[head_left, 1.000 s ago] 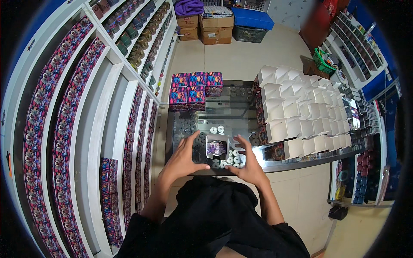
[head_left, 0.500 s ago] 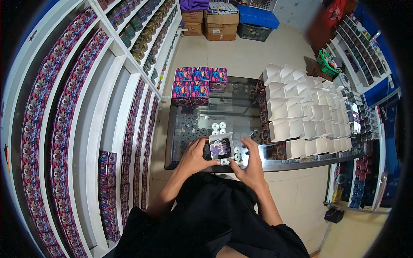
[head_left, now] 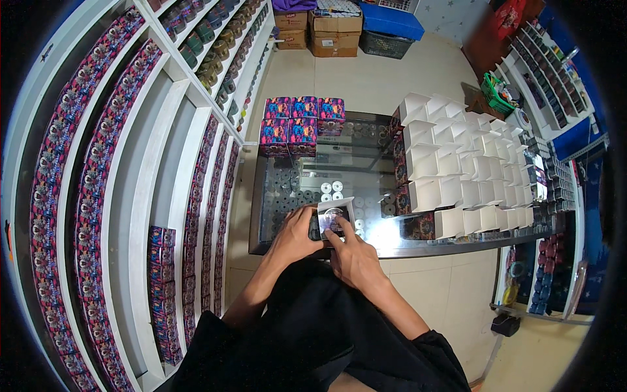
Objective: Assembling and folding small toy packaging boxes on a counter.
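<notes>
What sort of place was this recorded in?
Probably a small shop or stockroom: tall white shelves packed with small colourful printed boxes, a dark-framed glass-topped counter, and rows of open cardboard boxes with white flaps standing on it.

Shelving [head_left: 166, 124], white, along the left; jars [head_left: 213, 64] in rows on its upper part. Cartons [head_left: 334, 43], brown, on the floor [head_left: 287, 78] at the far end. Cloth, purple [head_left: 293, 5], atop the leftmost carton. Crate [head_left: 385, 47], dark, just beside the cartons; blue cover [head_left: 393, 21] over it. Red cloth [head_left: 508, 21], far right. Basket [head_left: 495, 96], green, filled. Rack [head_left: 563, 132], white, tiered, near the basket. Black item [head_left: 505, 325], kind unclear, lower right.
</notes>
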A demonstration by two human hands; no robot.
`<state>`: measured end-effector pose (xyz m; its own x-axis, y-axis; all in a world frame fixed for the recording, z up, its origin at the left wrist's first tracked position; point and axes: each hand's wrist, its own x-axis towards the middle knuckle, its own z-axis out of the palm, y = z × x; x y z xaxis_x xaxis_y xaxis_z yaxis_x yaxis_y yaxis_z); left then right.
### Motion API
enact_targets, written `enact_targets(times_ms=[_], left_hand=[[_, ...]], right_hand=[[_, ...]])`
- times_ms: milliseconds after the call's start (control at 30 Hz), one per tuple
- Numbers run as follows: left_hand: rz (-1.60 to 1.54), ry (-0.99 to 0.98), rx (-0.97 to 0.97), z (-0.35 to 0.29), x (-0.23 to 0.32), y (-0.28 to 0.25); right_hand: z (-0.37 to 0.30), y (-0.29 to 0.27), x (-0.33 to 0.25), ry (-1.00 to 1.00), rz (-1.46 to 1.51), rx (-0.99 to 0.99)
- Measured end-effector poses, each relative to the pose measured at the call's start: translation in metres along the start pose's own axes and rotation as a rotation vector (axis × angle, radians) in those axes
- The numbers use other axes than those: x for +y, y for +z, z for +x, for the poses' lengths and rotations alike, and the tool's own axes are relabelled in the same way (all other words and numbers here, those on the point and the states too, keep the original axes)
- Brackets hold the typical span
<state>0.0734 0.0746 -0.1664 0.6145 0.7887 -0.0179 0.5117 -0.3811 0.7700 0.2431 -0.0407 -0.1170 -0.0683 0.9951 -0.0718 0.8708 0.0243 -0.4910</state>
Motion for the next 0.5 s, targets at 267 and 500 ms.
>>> enact_targets(times_ms=[267, 500], left_hand=[[-0.073, -0.067, -0.031, -0.0013, 0.0003, 0.0018], [-0.082, -0.037, -0.015, 0.0001, 0.0065, -0.0004]], right_hand=[[0.0009, -0.0054, 0.0007, 0.025, 0.015, -0.037], [0.0050, -0.0021, 0.0035, 0.043, 0.011, -0.028]])
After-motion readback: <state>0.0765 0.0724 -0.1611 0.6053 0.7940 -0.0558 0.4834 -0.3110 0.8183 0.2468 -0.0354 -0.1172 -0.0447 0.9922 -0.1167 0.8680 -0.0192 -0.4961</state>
